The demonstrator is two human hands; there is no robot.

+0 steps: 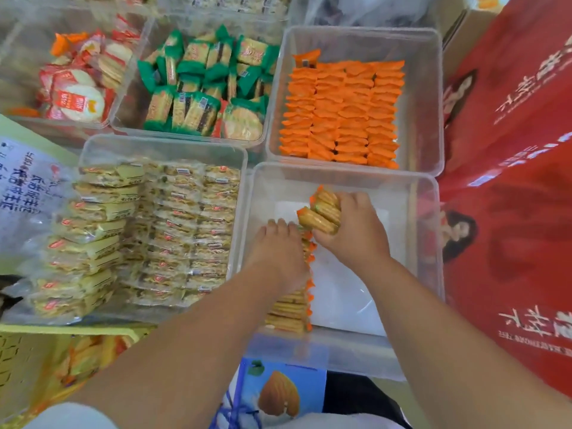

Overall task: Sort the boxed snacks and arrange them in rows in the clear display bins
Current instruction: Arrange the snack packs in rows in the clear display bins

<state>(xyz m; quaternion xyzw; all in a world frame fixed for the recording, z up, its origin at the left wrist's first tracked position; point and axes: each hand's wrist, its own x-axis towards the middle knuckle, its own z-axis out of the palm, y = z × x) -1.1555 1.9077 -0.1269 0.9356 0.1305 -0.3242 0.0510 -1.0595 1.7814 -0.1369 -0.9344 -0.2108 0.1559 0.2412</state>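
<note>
Fingers of the right hand (353, 233) curl round a small bunch of orange-edged snack packs (320, 213), perhaps two or three, inside the near clear bin (427, 230). The left hand (278, 252) lies flat, fingers straight, on the row of packs (291, 308) standing along that bin's left side.

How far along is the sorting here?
Done: orange packets and yellow packets stand in neat rows. In hand: the left hand rests on one started row in the near bin; the right hand grips more biscuit packets. Left: most of that bin is unfilled, and the green packets lie jumbled.
</note>
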